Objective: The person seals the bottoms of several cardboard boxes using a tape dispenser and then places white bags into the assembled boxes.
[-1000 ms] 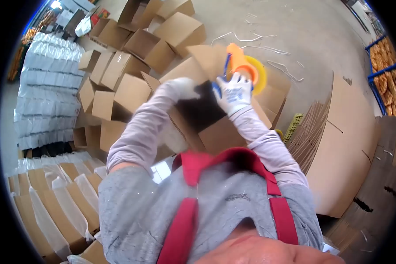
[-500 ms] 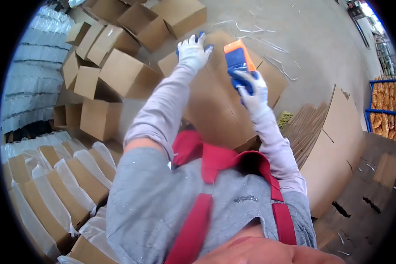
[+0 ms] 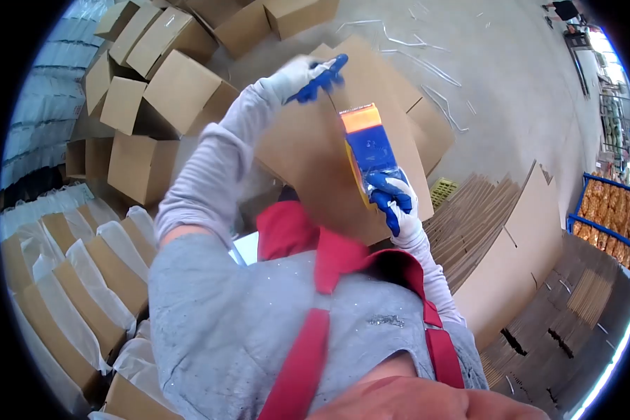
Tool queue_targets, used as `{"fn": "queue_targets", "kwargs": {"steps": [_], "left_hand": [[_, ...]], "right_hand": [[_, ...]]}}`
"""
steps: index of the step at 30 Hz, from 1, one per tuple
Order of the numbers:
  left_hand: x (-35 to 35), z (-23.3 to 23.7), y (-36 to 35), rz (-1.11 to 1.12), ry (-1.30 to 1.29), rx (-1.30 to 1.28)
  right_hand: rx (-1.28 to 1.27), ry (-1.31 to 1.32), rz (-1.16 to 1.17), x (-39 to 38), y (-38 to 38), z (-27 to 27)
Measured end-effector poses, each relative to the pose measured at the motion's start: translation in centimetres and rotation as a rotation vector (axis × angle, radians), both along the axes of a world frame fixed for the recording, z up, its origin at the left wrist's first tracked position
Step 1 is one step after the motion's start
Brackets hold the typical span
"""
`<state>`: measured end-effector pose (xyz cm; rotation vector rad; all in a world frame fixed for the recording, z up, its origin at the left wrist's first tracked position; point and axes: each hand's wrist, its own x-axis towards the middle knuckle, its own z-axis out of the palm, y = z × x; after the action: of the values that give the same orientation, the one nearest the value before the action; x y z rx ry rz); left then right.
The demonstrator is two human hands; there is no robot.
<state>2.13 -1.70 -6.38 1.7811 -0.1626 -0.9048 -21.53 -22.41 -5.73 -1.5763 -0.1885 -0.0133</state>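
We note: right hand (image 3: 399, 199) grips tape dispenser (image 3: 371, 147), long axis running forward and slightly left over carton (image 3: 311, 147); left hand (image 3: 311, 78), open, sits ahead-left of its tip.

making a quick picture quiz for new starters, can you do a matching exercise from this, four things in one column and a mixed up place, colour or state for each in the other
Things:
1. tape dispenser
2. left hand
3. straps
4. crate

Places, colours, states:
a. red, over a grey shirt
b. yellow, beside the flat cardboard
c. held in the right hand
d. over the box, with nothing visible in it

Right pairs: 1-c, 2-d, 3-a, 4-b
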Motion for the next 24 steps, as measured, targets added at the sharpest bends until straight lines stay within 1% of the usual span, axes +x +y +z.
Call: {"fn": "queue_targets", "kwargs": {"steps": [2,3,4,6,7,8,10,13,14,16,17,18,20,21,23,24], "left_hand": [[-2.5,1.7,-0.5,-0.265,0.240,-0.005],[-3.1,2.4,-0.7,-0.450,0.132,-0.024],[-3.3,2.5,-1.0,-0.481,0.089,0.025],[-3.9,3.5,-1.2,-0.460,-0.028,0.054],[-4.0,2.9,-1.1,-0.447,-0.022,0.005],[-4.3,2.8,-1.1,-0.397,0.069,-0.054],[-5.1,0.0,-0.6,-0.225,0.380,-0.393],[-6.7,-2.3,-0.1,-0.104,0.323,-0.496],[-5.9,-2.8,0.3,-0.136,0.354,-0.422],[-3.6,-0.7,0.3,-0.105,-0.126,-0.026],[-1.2,-1.7,0.7,-0.135,-0.572,0.029],[2.0,-2.8,1.4,-0.162,-1.023,0.082],[7.4,-1.5,3.1,-0.098,-1.004,0.457],[8.4,-2.1,2.9,-0.103,-1.000,0.454],[9.6,-4.3,2.4,-0.448,-0.507,0.864],[9.4,-9.3,2.7,-0.511,-0.424,0.816]], "right_hand": [[0.032,0.116,0.013,-0.1,0.1,0.5],[-0.035,0.109,0.029,-0.1,0.0,0.6],[-0.037,0.119,0.029,-0.4,-0.2,0.4],[-0.061,0.098,0.071,-0.6,-0.8,0.2],[0.023,0.166,0.068,-0.5,-0.5,1.6],[0.035,0.199,0.069,-0.7,-0.9,1.5],[0.046,0.127,0.069,-0.7,-1.3,1.0],[0.005,0.166,0.139,0.3,-1.1,1.9],[0.010,0.165,0.141,1.0,-0.9,2.3],[-0.220,0.034,0.095,2.4,-0.2,3.3],[-0.170,0.174,0.068,2.7,0.4,3.8],[-0.170,0.177,0.067,2.9,0.6,4.1],[-0.151,0.235,0.029,3.6,0.9,4.7],[-0.155,0.228,0.006,3.7,1.1,4.9],[-0.195,0.226,0.004,3.7,1.2,4.4],[-0.235,0.215,0.001,3.7,1.1,4.2]]}}
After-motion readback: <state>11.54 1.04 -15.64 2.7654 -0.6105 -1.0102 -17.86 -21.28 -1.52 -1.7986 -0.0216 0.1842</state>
